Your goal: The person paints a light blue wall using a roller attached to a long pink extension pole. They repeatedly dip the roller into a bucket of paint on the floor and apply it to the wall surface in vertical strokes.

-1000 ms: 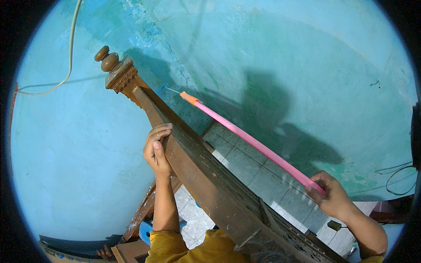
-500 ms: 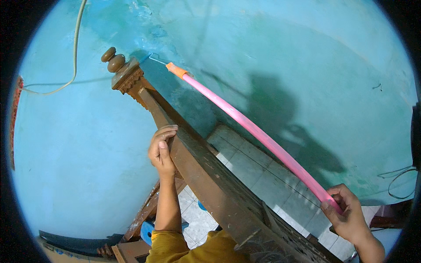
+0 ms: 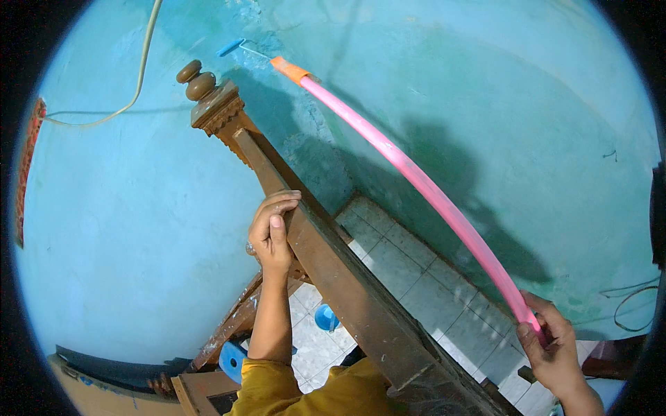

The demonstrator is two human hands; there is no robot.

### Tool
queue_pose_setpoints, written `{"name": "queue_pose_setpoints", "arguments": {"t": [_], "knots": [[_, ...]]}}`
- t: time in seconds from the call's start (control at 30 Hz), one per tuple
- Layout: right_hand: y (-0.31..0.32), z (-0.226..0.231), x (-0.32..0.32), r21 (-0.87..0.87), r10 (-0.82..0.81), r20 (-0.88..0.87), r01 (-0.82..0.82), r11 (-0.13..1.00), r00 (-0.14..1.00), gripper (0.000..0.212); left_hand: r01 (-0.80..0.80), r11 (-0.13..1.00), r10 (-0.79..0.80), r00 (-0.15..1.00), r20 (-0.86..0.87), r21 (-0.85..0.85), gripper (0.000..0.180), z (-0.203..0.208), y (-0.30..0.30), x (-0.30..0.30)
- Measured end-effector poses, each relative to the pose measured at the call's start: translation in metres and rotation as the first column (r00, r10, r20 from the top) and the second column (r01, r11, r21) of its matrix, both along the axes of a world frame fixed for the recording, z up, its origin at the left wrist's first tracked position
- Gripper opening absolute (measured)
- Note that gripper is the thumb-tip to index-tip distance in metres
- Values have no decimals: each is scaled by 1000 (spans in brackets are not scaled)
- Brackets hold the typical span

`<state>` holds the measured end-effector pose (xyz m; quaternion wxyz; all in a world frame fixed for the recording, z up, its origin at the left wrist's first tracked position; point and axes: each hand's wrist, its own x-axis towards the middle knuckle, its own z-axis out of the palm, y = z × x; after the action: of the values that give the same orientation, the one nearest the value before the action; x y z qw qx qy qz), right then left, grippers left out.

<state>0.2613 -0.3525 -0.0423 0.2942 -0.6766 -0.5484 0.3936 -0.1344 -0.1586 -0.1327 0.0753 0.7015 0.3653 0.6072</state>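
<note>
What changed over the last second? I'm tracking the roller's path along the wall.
The pink pole swung up and left, carrying the small roller higher on the turquoise wall. The right hand still holds the pole's end; the left hand still grips the wooden post.

The left hand (image 3: 272, 232) grips the upper edge of a tall dark-brown carved wooden frame (image 3: 347, 298), fingers curled over its top and thumb lying along the near face. The frame rises slantwise to a turned double-knob finial (image 3: 196, 80) near the turquoise painted wall (image 3: 125, 229). The right hand (image 3: 551, 347) closes around the lower end of a long pink pole (image 3: 423, 187), which arcs up across the wall to an orange collar (image 3: 289, 70) and a small blue paint roller (image 3: 231, 47) touching the wall just beside the finial. A pale cable (image 3: 142, 66) hangs across the wall at left. Below lies a grey tiled floor (image 3: 416, 277)
</note>
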Motion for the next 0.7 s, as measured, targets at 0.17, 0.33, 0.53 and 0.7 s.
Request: {"name": "queue_pose_setpoints", "arguments": {"t": [0.17,0.33,0.53,0.7], "knots": [[-1,-52,11,112,59,78,-68,991,995,34,6,1000,-6,1000,-17,4,40,1,1,1],[8,-88,23,-38,136,143,-132,991,980,37,10,1000,-10,1000,5,11,41,-3,2,2],[17,-133,37,-1,151,106,-152,988,983,37,16,999,-17,1000,23,31,42,-8,7,0],[12,-166,38,-41,168,70,-165,985,983,36,18,1000,-19,998,64,16,42,-7,4,2]]}}
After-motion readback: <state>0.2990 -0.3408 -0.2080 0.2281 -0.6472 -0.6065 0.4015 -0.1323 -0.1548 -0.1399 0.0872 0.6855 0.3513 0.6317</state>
